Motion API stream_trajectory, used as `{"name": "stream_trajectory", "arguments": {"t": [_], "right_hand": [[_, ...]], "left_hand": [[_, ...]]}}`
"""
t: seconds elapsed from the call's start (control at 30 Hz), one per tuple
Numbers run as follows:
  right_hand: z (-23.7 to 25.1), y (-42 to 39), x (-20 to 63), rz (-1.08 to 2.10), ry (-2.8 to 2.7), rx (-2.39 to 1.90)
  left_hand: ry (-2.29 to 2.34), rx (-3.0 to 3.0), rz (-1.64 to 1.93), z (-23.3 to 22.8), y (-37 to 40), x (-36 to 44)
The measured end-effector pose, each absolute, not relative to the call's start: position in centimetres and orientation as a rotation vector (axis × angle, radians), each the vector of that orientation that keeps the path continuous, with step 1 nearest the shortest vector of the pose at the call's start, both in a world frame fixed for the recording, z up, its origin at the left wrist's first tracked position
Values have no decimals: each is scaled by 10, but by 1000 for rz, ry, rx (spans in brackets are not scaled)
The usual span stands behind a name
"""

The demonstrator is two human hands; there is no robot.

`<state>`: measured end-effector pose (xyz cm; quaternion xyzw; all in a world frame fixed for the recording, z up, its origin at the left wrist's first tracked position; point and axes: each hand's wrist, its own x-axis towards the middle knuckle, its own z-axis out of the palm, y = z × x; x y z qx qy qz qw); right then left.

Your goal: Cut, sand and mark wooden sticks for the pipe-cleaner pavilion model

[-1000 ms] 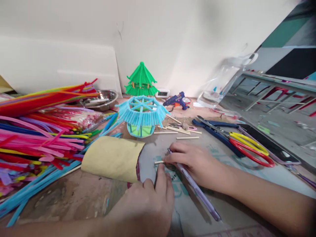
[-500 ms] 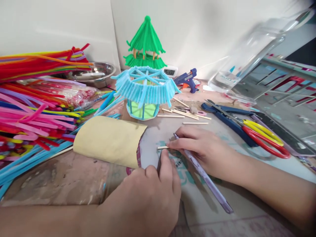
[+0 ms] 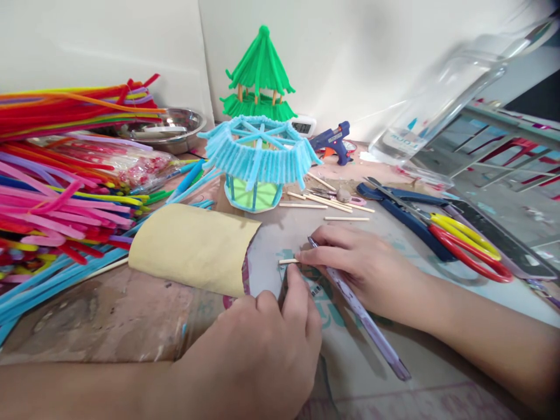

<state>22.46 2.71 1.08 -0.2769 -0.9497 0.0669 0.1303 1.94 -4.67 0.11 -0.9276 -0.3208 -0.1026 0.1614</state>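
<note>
Right hand (image 3: 363, 271) grips a craft knife (image 3: 359, 309) against a stick (image 3: 289, 261) that the left hand (image 3: 262, 344) pins to the bench (image 3: 131, 326); stick not yet cut; blue pavilion (image 3: 258, 160) roofless

Hobby craft bench. Pipe cleaners (image 3: 65, 175) are piling across the stained worktop (image 3: 109, 326); glue gun (image 3: 331, 140), scissors (image 3: 464, 242) and finished green pagoda model (image 3: 258, 76) are sitting against a bare wall.
</note>
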Motion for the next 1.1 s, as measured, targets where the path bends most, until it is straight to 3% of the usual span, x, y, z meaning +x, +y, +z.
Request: {"name": "stream_trajectory", "arguments": {"t": [0.67, 1.1], "right_hand": [[10, 28, 225, 194, -2767, -833], [11, 26, 224, 167, -2759, -837]], "left_hand": [[-976, -2617, -168, -6, -49, 17], [-965, -2629, -272, -5, -48, 18]]}}
